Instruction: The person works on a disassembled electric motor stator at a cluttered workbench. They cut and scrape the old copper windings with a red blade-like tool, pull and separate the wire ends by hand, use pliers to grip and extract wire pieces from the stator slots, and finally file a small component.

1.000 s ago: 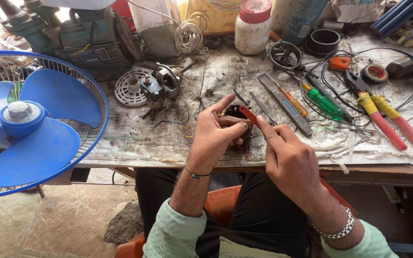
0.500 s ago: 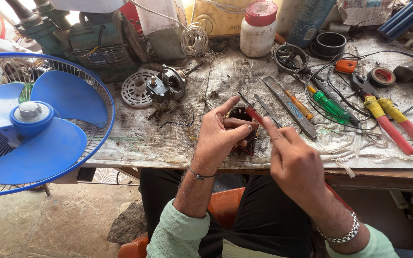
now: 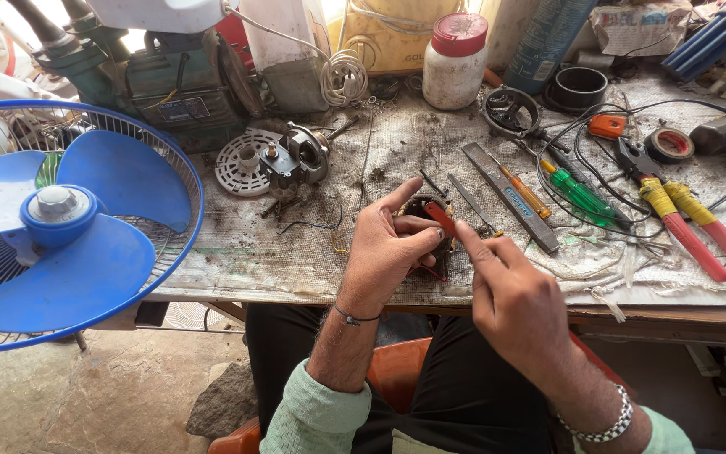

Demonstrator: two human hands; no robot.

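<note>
At the near edge of the counter [image 3: 296, 269], just above my lap, my left hand [image 3: 384, 261] is curled shut around a small dark motor part [image 3: 427, 220], thumb and fingers wrapped over it so it sits steady and turned up toward my eyes. The forefinger is lifted clear, which keeps the top of the part open to view. My right hand [image 3: 514, 294] comes in from the other side with thumb and forefinger pinched together on a thin red piece [image 3: 440, 219], most likely a wire end or sleeve, though it is too small to tell. Holding the part off the surface lets both hands meet on it closely.

The tools lie well within reach to my right: a flat file [image 3: 510, 196], a green-handled screwdriver [image 3: 580, 192], and red-and-yellow pliers [image 3: 686, 223]. A dismantled fan motor [image 3: 296, 158] rests farther back beside its white cover [image 3: 239, 164], and the blue fan [image 3: 60, 227] is parked off the left end, apart from the work.
</note>
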